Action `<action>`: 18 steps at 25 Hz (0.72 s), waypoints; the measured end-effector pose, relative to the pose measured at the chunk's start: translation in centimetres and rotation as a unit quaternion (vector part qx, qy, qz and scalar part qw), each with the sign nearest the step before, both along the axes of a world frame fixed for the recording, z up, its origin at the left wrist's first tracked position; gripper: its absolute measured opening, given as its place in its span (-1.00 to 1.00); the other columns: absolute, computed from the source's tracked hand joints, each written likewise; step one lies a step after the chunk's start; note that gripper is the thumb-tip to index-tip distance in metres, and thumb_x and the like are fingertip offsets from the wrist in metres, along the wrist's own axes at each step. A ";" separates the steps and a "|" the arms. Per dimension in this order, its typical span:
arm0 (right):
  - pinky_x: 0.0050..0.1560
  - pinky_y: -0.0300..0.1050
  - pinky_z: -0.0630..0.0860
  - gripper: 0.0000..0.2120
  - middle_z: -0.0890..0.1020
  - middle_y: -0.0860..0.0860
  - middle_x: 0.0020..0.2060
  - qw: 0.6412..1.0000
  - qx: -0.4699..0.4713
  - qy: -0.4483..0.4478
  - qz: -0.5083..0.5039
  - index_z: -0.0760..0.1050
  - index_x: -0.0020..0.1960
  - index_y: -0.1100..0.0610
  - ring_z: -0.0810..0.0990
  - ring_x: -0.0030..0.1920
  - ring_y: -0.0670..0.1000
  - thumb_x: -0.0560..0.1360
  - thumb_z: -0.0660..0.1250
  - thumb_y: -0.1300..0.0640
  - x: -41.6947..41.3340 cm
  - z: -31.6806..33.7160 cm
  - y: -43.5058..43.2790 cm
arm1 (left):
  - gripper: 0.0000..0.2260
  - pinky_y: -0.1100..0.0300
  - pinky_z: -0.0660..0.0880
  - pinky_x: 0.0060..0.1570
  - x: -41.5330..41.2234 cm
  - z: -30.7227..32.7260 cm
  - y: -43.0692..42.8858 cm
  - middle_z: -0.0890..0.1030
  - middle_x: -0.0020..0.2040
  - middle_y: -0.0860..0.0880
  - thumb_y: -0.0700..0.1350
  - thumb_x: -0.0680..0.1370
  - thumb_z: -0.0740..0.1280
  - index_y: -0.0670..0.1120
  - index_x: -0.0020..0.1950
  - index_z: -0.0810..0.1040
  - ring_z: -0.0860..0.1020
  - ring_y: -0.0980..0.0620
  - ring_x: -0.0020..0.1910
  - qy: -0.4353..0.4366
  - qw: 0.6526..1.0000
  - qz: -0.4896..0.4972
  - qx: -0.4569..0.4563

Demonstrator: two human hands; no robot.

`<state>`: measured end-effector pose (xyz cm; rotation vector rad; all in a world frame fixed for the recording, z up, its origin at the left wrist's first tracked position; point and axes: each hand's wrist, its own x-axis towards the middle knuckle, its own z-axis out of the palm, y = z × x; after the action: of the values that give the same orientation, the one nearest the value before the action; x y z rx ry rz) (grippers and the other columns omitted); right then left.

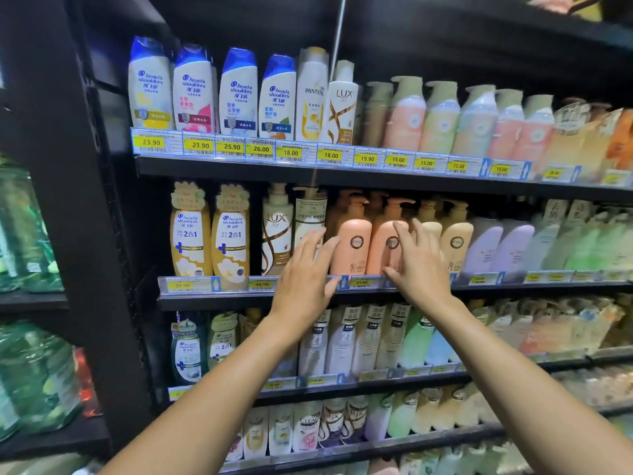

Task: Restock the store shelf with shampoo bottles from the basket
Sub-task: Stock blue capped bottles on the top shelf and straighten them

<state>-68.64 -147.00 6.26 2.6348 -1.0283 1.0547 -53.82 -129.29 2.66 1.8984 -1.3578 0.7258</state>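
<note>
Two peach pump bottles (352, 246) stand side by side on the second shelf (212, 298) of a dark store rack. My left hand (305, 275) is raised in front of the left peach bottle with fingers spread, holding nothing. My right hand (419, 264) is open too, its fingertips against the right peach bottle (382, 248) and the cream bottle beside it. A white Lux pump bottle (275, 231) and a pale pump bottle (308, 214) stand just left of my left hand. No basket is in view.
The top shelf (239, 168) carries blue-capped white bottles (195, 90) and pastel pump bottles. Gold bottles (190, 234) stand at the left of the second shelf, lilac and green ones at the right. Lower shelves are packed with bottles. A black upright (68, 200) bounds the left.
</note>
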 end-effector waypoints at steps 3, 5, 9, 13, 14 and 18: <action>0.46 0.19 0.28 -0.02 0.27 0.19 0.55 0.997 -0.055 0.048 -0.009 0.09 0.61 -0.07 0.23 0.53 0.23 0.36 0.57 -0.15 -0.2 -0.1 -2.8 | -0.27 -0.08 0.41 0.45 -1.3 0.0 -3.0 0.07 0.68 -0.06 -0.05 0.57 0.46 -0.02 0.64 0.16 0.14 -0.11 0.65 0.062 0.998 -0.014 0.013; 0.49 0.20 0.20 0.02 0.37 0.18 0.50 0.992 -0.106 0.064 -0.001 0.07 0.62 -0.08 0.24 0.53 0.23 0.34 0.55 -0.24 -0.1 -0.1 -4.3 | -0.21 -0.11 0.44 0.42 -1.9 -0.3 -5.0 -0.02 0.70 -0.06 -0.05 0.58 0.46 0.00 0.67 0.05 0.14 -0.14 0.65 0.098 0.995 0.013 0.019; 0.49 0.26 0.17 0.03 0.45 0.15 0.41 0.984 -0.164 0.061 0.043 0.07 0.63 -0.07 0.30 0.50 0.20 0.34 0.52 -0.28 -0.2 -0.7 -6.8 | -0.09 -0.12 0.47 0.34 -2.6 -1.0 -8.7 0.02 0.68 -0.17 -0.01 0.58 0.45 -0.04 0.69 -0.13 0.35 -0.25 0.53 0.143 0.985 0.094 0.030; 0.50 0.31 0.14 -0.01 0.47 0.14 0.37 0.978 -0.181 0.057 0.084 0.08 0.63 -0.08 0.32 0.47 0.21 0.36 0.50 -0.26 -0.4 -0.8 -8.3 | -0.05 -0.12 0.55 0.13 -3.1 -0.9 -10.7 0.20 0.63 -0.19 0.04 0.56 0.45 -0.13 0.68 -0.16 0.53 -0.29 0.33 0.157 0.972 0.173 0.014; 0.51 0.33 0.12 -0.02 0.48 0.13 0.36 0.977 -0.185 0.055 0.087 0.09 0.63 -0.08 0.32 0.47 0.21 0.36 0.50 -0.26 -0.4 -0.7 -8.4 | -0.06 -0.12 0.55 0.14 -3.2 -0.8 -10.9 0.23 0.62 -0.19 0.05 0.57 0.45 -0.16 0.68 -0.15 0.53 -0.28 0.33 0.158 0.970 0.183 0.013; 0.52 0.35 0.07 -0.05 0.47 0.09 0.35 0.976 -0.183 0.049 0.103 0.09 0.62 -0.11 0.32 0.48 0.20 0.38 0.48 -0.27 -0.4 -0.7 -9.2 | -0.09 -0.12 0.53 0.10 -3.6 -0.4 -11.3 0.33 0.55 -0.16 0.04 0.57 0.46 -0.18 0.67 -0.09 0.54 -0.27 0.30 0.159 0.966 0.202 0.001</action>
<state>-69.07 -156.19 5.55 2.4916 -0.4892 1.0247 -57.45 -140.63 2.24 2.2102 -0.7839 0.5737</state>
